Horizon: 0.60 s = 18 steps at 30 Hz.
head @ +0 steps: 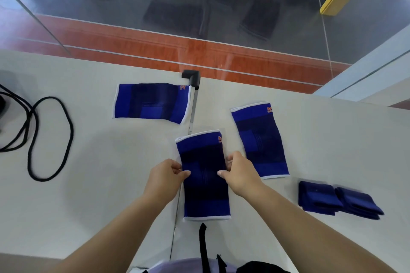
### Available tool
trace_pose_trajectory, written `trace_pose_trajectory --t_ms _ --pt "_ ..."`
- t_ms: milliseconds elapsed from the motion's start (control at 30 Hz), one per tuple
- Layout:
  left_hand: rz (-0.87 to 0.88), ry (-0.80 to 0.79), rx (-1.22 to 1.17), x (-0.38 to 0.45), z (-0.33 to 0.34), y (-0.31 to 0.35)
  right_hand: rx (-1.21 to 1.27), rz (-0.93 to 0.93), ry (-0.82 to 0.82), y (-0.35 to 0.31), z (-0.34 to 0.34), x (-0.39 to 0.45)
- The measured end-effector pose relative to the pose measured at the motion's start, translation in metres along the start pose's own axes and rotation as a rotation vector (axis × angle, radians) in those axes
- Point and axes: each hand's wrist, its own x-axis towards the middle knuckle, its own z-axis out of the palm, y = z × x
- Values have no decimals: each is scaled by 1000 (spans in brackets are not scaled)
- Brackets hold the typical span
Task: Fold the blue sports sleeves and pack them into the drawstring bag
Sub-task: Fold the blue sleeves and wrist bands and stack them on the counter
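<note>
A blue sports sleeve (204,184) with white trim lies flat and lengthwise in front of me on the white table (99,184). My left hand (166,175) pinches its left edge at the middle. My right hand (239,173) pinches its right edge at the same height. A second flat sleeve (259,139) lies just to the right. A third sleeve (150,102) lies sideways at the back left. Two folded sleeves (337,199) sit side by side at the right. A black cord (66,131), perhaps the bag's drawstring, loops at the left; the bag itself is cut off by the left edge.
A black bracket (192,77) and a metal seam strip (193,104) divide the table top at the middle back. A glass panel stands beyond the far edge. A black strap (203,244) hangs near my body at the bottom.
</note>
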Motion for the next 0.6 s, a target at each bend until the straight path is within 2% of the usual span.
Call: trace_pose_trajectory --t_ms 200,333,500,600 --pt "-45 -99 -136 -4 1 3 71 -1 -61 2 2 -5" --pt "-15 -92 -195 -12 1 4 181 -31 -81 3 -4 -9" --pt "19 -64 -423 -20 -7 11 459 -99 -77 6 -18 -17" --pt "110 -46 -455 -23 -13 19 632 -163 -53 4 -28 -28"
